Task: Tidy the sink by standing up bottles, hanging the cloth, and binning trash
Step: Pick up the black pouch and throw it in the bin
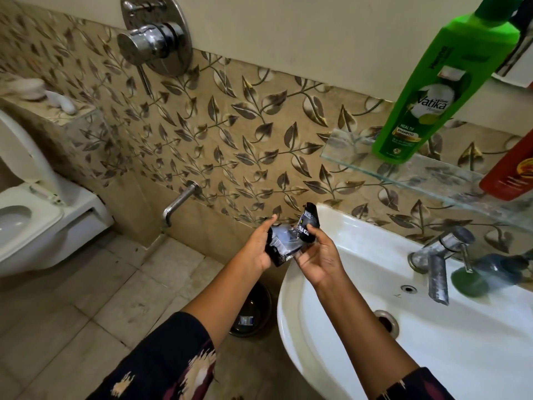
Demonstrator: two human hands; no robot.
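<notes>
A crumpled black and silver wrapper [291, 236] is held between both my hands, just left of the white sink [297, 319] rim. My left hand [259, 243] grips its lower left part. My right hand [317, 255] pinches its upper right part with thumb and fingers. A tall green shampoo bottle [432, 82] stands upright on the glass shelf [354, 157], with a red bottle [510, 171] to its right. A dark round bin [253, 310] sits on the floor below my hands, partly hidden by the sink and my left arm, with a scrap inside it.
The chrome sink tap [438, 261] stands at the basin's back, with a green soap [467, 281] and a dark bottle [501, 264] beside it. A white toilet [37, 220] is at the left. A wall spout [178, 203] and a shower mixer [153, 39] project from the tiled wall.
</notes>
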